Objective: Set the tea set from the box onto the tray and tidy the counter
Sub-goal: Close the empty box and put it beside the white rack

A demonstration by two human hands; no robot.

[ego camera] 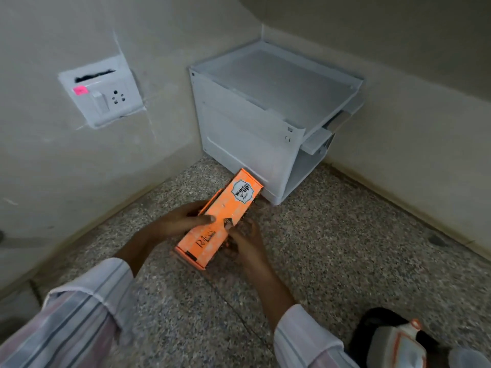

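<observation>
A long orange cardboard box [225, 213] with a "Wake up" label lies on the speckled stone counter [332, 248], its far end close to a white plastic rack. My left hand [178, 221] grips the box's left side, thumb across the top. On the right side my right hand [247, 240] holds the box, fingers at its edge. The box looks closed, so its contents are hidden. No tray is in view.
A white plastic rack [265, 123] with a flat top and open shelves stands in the corner. A wall socket [101, 94] with a pink sticker is on the left wall. A black, white and orange object [398, 338] lies at the bottom right.
</observation>
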